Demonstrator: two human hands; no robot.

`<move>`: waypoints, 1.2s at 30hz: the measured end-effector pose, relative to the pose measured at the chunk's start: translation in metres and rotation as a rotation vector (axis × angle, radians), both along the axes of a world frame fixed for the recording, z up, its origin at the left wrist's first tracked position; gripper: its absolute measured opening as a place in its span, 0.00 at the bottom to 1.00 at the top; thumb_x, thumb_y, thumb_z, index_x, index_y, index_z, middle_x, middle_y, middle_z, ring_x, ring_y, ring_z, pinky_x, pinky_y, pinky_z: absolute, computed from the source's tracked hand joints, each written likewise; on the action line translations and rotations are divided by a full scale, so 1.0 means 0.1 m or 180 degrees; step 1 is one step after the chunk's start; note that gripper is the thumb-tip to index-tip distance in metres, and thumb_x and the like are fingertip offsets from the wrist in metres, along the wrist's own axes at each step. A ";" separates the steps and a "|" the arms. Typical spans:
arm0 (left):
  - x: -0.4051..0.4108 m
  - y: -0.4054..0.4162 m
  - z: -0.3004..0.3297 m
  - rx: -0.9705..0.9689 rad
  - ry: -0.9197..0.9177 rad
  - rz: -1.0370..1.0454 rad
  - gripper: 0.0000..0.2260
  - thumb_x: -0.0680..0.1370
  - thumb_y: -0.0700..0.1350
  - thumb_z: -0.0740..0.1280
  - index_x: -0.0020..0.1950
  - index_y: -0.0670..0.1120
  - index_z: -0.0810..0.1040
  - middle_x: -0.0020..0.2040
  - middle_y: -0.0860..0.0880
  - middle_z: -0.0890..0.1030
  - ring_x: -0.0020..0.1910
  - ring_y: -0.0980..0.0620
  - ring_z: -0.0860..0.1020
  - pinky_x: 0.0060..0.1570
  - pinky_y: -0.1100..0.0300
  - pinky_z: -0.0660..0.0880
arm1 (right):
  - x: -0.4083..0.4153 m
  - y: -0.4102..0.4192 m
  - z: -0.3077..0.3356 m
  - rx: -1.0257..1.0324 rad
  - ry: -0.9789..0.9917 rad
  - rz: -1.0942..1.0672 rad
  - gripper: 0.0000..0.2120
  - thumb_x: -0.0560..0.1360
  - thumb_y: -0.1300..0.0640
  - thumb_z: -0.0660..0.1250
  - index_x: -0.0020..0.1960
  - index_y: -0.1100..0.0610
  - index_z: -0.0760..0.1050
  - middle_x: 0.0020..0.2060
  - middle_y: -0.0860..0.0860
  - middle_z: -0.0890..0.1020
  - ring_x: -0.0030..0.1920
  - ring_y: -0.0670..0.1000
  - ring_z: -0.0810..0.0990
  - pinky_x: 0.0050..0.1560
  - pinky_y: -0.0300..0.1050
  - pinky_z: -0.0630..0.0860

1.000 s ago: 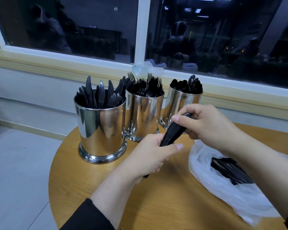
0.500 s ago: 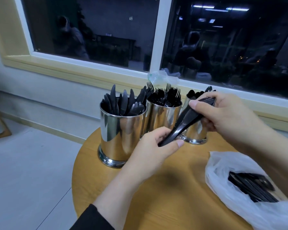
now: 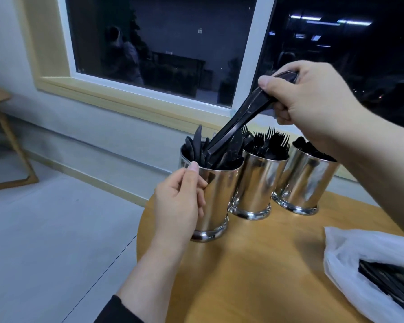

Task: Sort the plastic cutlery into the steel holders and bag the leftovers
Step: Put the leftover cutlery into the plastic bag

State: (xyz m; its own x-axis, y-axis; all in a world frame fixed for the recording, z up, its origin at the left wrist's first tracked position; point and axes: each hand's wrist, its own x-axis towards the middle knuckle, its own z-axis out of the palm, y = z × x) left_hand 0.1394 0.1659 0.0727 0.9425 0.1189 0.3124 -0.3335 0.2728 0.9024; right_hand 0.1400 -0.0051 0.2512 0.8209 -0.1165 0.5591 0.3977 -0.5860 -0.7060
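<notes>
Three steel holders stand in a row on the round wooden table (image 3: pixel 254 271). The left holder (image 3: pixel 217 194) is full of black knives, the middle holder (image 3: pixel 254 183) has forks, and the right holder (image 3: pixel 306 180) has black cutlery that looks like spoons. My right hand (image 3: pixel 310 101) grips a bundle of black knives (image 3: pixel 240 117), their lower ends reaching into the left holder. My left hand (image 3: pixel 177 203) holds the left holder's side, thumb at its rim. A white plastic bag (image 3: pixel 345 259) with black cutlery (image 3: pixel 387 278) inside lies at the right.
A window sill (image 3: pixel 131 99) runs behind the table below dark glass. A wooden stool (image 3: pixel 2 136) stands on the grey floor at the far left. The table's edge curves just left of the left holder.
My right hand lifted the knife bundle and moved it left, tipping its ends into the left holder. My left hand let go of the bundle and took hold of that holder.
</notes>
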 end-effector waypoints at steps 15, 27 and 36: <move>-0.04 -0.03 0.00 0.0179 -0.0173 -0.0130 0.23 0.85 0.50 0.63 0.33 0.41 0.72 0.22 0.45 0.68 0.22 0.48 0.65 0.24 0.59 0.63 | 0.15 0.19 -0.48 -0.2045 0.0649 -0.0430 0.14 0.83 0.43 0.59 0.60 0.47 0.79 0.47 0.49 0.82 0.46 0.49 0.79 0.44 0.39 0.73; -0.11 -0.24 0.00 0.0315 -0.0380 -0.0294 0.22 0.84 0.52 0.64 0.33 0.42 0.74 0.22 0.45 0.68 0.22 0.48 0.65 0.26 0.58 0.63 | 0.04 0.04 -0.52 -0.2159 0.0135 -0.0332 0.20 0.86 0.50 0.52 0.71 0.55 0.73 0.53 0.51 0.76 0.56 0.48 0.74 0.60 0.43 0.68; -0.47 -0.98 -0.09 0.1457 -0.1051 -0.1120 0.15 0.84 0.50 0.65 0.39 0.47 0.78 0.30 0.47 0.75 0.29 0.53 0.72 0.35 0.54 0.71 | -1.85 -1.30 -1.10 -0.0891 0.0510 -0.1632 0.17 0.83 0.51 0.62 0.37 0.53 0.79 0.30 0.49 0.82 0.32 0.49 0.79 0.39 0.44 0.75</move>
State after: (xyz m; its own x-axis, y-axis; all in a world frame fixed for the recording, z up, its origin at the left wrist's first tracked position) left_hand 0.0923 0.0681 0.0637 0.7469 -0.3917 0.5373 -0.5735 0.0295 0.8187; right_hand -0.0451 -0.1351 0.1408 0.7756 -0.3857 0.4996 -0.0831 -0.8471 -0.5250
